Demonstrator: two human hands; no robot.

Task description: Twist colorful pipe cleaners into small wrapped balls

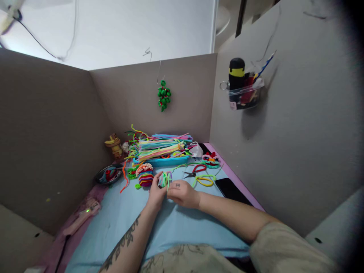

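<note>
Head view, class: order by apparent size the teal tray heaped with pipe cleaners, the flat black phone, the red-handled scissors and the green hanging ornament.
1. Teal tray heaped with pipe cleaners
2. Flat black phone, though it lies nearer the camera
3. Red-handled scissors and green hanging ornament look alike; the ornament hangs farther off, so unranked.

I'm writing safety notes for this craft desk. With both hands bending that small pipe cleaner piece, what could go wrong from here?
1. The scissors lie just beyond the right hand, blades toward the hands; a blind reach might catch them.
2. The phone sits at the table's right edge beside the right forearm; a sweep could knock it.
3. The pipe cleaner piece, gripped by the left hand too, likely has wire ends that could prick fingers.
</note>
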